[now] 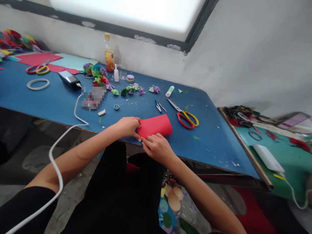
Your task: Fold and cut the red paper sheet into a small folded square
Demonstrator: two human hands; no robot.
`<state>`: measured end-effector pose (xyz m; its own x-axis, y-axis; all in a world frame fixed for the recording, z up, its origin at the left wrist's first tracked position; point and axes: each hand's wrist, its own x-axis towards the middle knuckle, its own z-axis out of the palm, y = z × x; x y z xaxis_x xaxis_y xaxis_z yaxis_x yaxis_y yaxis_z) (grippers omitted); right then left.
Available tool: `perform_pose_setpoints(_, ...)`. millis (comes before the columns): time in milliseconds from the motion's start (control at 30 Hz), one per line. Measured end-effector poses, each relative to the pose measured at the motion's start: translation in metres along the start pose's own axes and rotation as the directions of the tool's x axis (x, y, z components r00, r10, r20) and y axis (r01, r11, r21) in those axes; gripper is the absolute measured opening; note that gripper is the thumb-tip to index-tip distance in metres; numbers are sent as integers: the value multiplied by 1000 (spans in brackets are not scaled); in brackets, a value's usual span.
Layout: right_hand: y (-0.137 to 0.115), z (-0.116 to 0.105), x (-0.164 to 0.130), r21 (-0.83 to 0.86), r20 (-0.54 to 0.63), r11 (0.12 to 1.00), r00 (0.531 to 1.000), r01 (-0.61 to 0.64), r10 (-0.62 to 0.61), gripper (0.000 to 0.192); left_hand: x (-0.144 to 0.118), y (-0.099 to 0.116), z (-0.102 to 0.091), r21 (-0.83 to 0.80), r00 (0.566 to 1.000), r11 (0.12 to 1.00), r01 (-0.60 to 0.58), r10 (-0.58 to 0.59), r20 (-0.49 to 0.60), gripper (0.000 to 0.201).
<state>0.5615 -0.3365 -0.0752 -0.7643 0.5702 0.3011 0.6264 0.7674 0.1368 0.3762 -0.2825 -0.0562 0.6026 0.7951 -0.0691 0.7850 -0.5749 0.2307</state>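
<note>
A sheet of red paper (156,126) is bent over on itself at the front edge of the blue table, its right end curving up in a loose fold. My left hand (129,127) grips its left end, thumb below and fingers on top. With its fingers pressed on the paper's near edge, my right hand (157,147) lies close beside the left. Scissors (186,117) with red and yellow handles lie just right of the paper, blades pointing away. A small compass-like tool (159,106) rests behind the paper.
A glue stick (170,91), paper flowers (131,89), a white squeeze bottle (116,74) and a drink bottle (109,55) stand or lie farther back. A white cable (55,156) crosses my left arm from a black device (69,80). A green table (270,143) adjoins at right.
</note>
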Motion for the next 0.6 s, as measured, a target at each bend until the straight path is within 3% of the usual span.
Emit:
perform_pose_setpoints(167,-6,2,-9,6,-24,999,999,-42,42,26,0,2,-1,42,999,999,6,-8,33,42)
perform_pose_setpoints(300,5,6,-12,4,29,978,978,-207,207,28,-1,5,-4,56,998,998,20,-23,51,43)
perform_pose_setpoints(433,24,2,-31,-108,94,920,917,-377,387,32,-2,7,-5,58,997,998,26,-30,68,46)
perform_pose_setpoints(600,43,-15,-62,-219,178,837,823,-501,539,33,-1,8,-6,60,994,997,46,-51,96,47)
